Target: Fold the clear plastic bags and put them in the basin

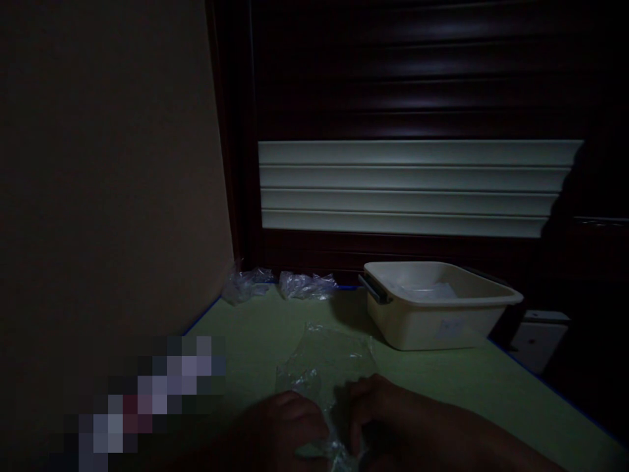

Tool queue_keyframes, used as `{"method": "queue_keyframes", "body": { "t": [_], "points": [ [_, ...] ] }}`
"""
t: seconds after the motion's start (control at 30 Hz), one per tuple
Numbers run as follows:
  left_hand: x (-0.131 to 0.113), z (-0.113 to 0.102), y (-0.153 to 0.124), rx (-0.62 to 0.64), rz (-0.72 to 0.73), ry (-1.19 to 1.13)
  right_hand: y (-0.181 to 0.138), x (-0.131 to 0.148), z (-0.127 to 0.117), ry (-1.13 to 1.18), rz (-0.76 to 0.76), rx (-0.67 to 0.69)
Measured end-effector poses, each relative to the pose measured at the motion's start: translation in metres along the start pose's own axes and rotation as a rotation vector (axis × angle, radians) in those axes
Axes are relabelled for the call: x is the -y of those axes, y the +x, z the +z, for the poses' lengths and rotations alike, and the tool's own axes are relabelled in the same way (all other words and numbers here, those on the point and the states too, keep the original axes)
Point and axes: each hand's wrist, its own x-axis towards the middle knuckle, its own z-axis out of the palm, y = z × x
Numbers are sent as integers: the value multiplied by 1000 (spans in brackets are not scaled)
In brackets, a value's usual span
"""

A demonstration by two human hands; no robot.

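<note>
Clear plastic film on table, smoothing or handling step apparently underway.
Left hand and right hand at its near end, just apart, both curled; can't tell grip. Next move probably wants light fingertip control.

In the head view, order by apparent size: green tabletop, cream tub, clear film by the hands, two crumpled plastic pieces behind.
1. Green tabletop
2. Cream tub and clear film: unranked, since the film is nearer and partly covered
3. Left crumpled piece and right crumpled piece: about alike
</note>
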Motion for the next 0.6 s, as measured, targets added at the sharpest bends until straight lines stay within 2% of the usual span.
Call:
{"method": "queue_keyframes", "body": {
  "t": [0.1, 0.2, 0.27, 0.33, 0.47, 0.57, 0.6],
  "points": [
    [4, 8, -2, 10, -100, -83, -2, -4, -1, -20, 19, 17],
    [12, 16, -5, 14, -128, -117, -3, -3, -4, -11, 46, 22],
    [19, 19, -7, 27, -90, -132, -3, -2, -7, -2, 54, 16],
    [26, 21, -8, 27, 19, -164, -2, 0, -9, 2, 51, 27],
    [29, 12, -7, 17, 201, -186, -2, -2, -12, 6, 64, 54],
    [19, -1, -6, -52, 197, -188, -4, -5, -13, 7, 62, 46],
    [15, -4, -5, -99, 128, -181, -5, -4, -13, 8, 57, 36]
  ]
}}
